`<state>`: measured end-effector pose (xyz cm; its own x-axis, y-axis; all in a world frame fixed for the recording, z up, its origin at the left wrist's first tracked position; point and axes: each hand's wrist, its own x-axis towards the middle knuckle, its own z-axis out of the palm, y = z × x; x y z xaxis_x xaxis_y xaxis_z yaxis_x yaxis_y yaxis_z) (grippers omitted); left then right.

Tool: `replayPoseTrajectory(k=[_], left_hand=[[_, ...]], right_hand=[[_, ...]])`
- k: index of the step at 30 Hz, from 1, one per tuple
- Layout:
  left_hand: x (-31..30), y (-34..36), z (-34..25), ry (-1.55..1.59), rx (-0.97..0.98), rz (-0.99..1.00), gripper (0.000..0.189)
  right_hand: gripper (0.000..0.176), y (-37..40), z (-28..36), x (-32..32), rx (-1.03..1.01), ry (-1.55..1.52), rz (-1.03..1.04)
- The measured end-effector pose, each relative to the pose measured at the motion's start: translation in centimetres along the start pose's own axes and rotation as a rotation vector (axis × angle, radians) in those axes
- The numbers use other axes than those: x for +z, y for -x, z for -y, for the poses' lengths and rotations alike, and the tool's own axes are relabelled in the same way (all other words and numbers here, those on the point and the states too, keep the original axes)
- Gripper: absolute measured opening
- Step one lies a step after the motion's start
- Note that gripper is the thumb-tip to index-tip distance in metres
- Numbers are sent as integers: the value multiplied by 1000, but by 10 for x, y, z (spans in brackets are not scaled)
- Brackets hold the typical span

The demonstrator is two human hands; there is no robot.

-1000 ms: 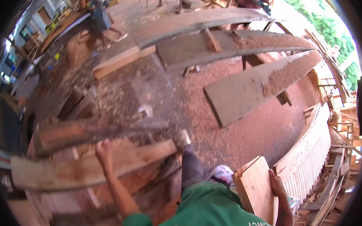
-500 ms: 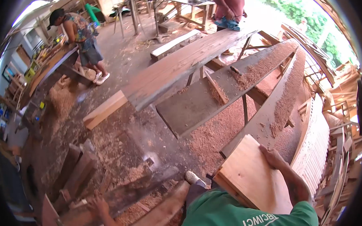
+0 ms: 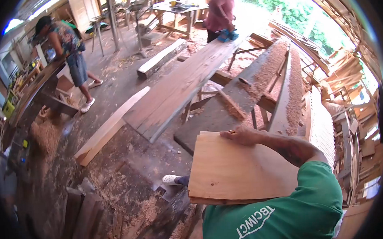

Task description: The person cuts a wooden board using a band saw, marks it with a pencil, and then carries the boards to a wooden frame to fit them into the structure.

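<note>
A wide pale wooden board, with the edge of another board or layer showing beneath it, lies level across the front of my green shirt. My right hand grips its far edge, fingers curled over the rim and the forearm stretched above the top face. My left hand does not show; the lower left side of the board and my body leave it out of sight. Just beyond the board, the dark end of a long plank comes close to its far edge.
Long planks, one reddish, rest on trestles covered with shavings. A co-worker holds a blue power planer at the far end. Another person bends over a bench at left. A pale beam and dark timber offcuts lie on the floor.
The board has swung left and now lies more level across me. My right hand moved left with it. My left hand, earlier low at left near timber, has gone from view.
</note>
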<state>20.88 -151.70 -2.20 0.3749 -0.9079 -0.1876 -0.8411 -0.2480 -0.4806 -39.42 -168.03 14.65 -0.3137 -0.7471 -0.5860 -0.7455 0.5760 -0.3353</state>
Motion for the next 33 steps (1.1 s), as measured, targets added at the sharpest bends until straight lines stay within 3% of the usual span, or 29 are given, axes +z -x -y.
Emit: replayPoseTrajectory(k=[3, 5, 6, 7, 9, 15, 24, 26, 31, 33], left_hand=[[-6, -2, -2, 20, -16, 26, 60], [22, -11, -5, 74, -58, 70, 65], [22, -9, -3, 91, -73, 135, 68], [45, -11, -1, 176, -71, 50, 69], [73, -1, 10, 227, -56, -15, 73], [46, -1, 3, 154, -97, 181, 74], [54, 8, -6, 169, -107, 143, 71], [58, 12, -15, 169, -154, 174, 71], [58, 18, -24, 136, -182, 172, 67], [50, 17, -32, 208, -231, 267, 65]], right_hand=[[84, -44, 68, 6, -97, 116, -3], [86, -80, 109, 13, -60, 165, 76], [86, -121, 112, 32, -239, 160, 10], [87, -150, 126, 51, -422, 144, -40], [84, -143, 201, 41, -230, 175, 58], [80, -171, 319, 45, -357, 162, 173], [73, -204, 402, 49, -534, 184, 188], [72, -219, 419, 53, -420, 315, 205], [74, -249, 469, 82, -401, 350, 241], [75, -259, 503, 97, -405, 370, 247]])
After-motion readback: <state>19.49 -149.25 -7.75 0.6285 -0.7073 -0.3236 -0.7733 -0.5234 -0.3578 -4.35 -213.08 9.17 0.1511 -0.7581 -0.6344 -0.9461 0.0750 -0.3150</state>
